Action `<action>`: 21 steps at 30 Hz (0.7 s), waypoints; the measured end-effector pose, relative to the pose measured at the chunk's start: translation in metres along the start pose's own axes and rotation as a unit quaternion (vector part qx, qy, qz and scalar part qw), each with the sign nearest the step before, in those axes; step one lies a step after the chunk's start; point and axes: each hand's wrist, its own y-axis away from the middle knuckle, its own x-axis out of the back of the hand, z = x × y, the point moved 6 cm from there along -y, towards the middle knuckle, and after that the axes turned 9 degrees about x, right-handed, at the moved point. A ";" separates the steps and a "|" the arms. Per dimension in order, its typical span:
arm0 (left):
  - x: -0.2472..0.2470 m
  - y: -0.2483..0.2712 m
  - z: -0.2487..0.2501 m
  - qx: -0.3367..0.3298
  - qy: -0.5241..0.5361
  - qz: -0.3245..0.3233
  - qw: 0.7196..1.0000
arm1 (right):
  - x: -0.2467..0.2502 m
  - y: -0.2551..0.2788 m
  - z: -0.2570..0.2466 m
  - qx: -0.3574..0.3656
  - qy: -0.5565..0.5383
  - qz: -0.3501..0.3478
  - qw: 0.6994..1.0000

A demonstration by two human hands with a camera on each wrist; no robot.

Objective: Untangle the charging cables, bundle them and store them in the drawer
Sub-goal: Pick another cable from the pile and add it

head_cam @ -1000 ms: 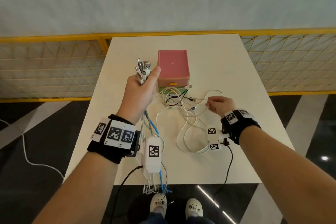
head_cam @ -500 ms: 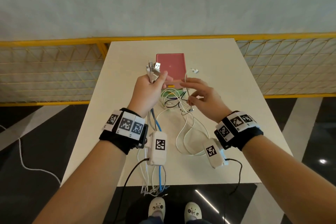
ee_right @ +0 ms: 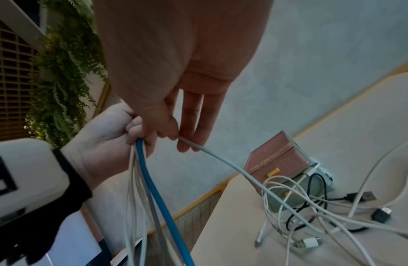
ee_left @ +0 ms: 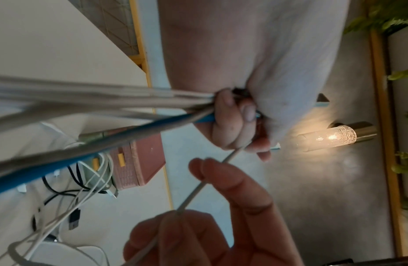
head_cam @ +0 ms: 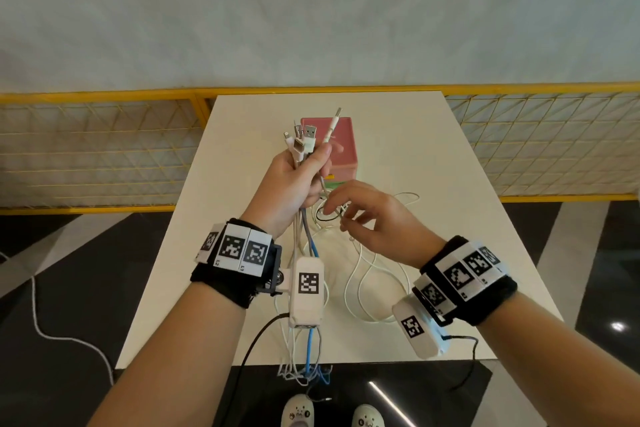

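Note:
My left hand (head_cam: pixel 294 184) is raised over the table and grips a bundle of cables (head_cam: pixel 304 146), their plug ends sticking up above the fist. A blue cable (ee_right: pixel 157 198) and several white and grey ones hang from it past the table's front edge. A thin white cable (head_cam: pixel 331 126) with a jack tip stands in the same grip. My right hand (head_cam: pixel 374 222) pinches that white cable (ee_right: pixel 232 165) just below the left fist, other fingers straight. Behind the hands sits the small pink drawer box (head_cam: pixel 343 146).
A loose tangle of white and black cables (ee_right: pixel 312 216) lies on the cream table (head_cam: pixel 450 218) in front of the box, with white loops (head_cam: pixel 367 274) trailing toward me. A yellow mesh fence (head_cam: pixel 104 149) runs behind the table. My shoes show below its front edge.
The thin white cable's jack end now stands in my left hand's bundle. My right hand has dropped from beside the plugs to just below the left fist, still on that cable.

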 end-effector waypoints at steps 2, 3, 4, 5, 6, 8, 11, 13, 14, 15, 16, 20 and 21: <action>0.000 0.003 0.003 -0.004 0.019 0.006 1.000 | -0.002 0.002 -0.002 -0.017 -0.035 0.011 0.999; 0.001 0.004 0.006 -0.012 0.023 0.012 1.000 | -0.004 0.002 -0.003 -0.021 -0.055 0.016 0.998; 0.001 0.006 0.008 -0.024 0.023 0.020 0.999 | -0.006 0.003 -0.004 -0.024 -0.067 0.017 0.997; 0.002 0.007 0.011 -0.035 0.020 0.025 0.999 | -0.008 0.003 -0.004 -0.025 -0.069 0.015 0.997; 0.002 0.009 0.014 -0.045 0.014 0.028 0.998 | -0.011 0.003 -0.004 -0.026 -0.065 0.010 0.997; 0.000 0.012 0.018 -0.058 0.006 0.033 0.998 | -0.014 0.004 -0.003 -0.023 -0.051 0.000 0.998; 0.001 0.012 0.020 -0.048 0.009 0.047 0.998 | -0.018 0.003 -0.002 -0.012 -0.020 -0.008 1.000; 0.002 0.012 0.021 -0.053 0.006 0.060 0.997 | -0.019 0.002 0.000 -0.008 -0.014 -0.008 1.000; 0.003 0.013 0.022 -0.058 -0.008 0.073 0.996 | -0.021 0.002 0.002 -0.009 -0.012 -0.010 1.000; 0.003 0.013 0.024 -0.067 -0.019 0.085 0.994 | -0.022 0.002 0.004 -0.013 -0.011 -0.015 1.000; 0.004 0.013 0.026 -0.078 -0.016 0.089 0.993 | -0.025 0.003 0.007 -0.021 -0.010 -0.021 1.000; 0.008 0.014 0.033 -0.059 0.107 0.052 0.991 | -0.032 0.008 0.022 -0.054 0.020 -0.045 0.997; 0.010 0.015 0.037 -0.061 0.117 0.053 0.990 | -0.031 0.010 0.028 -0.068 0.020 -0.048 0.996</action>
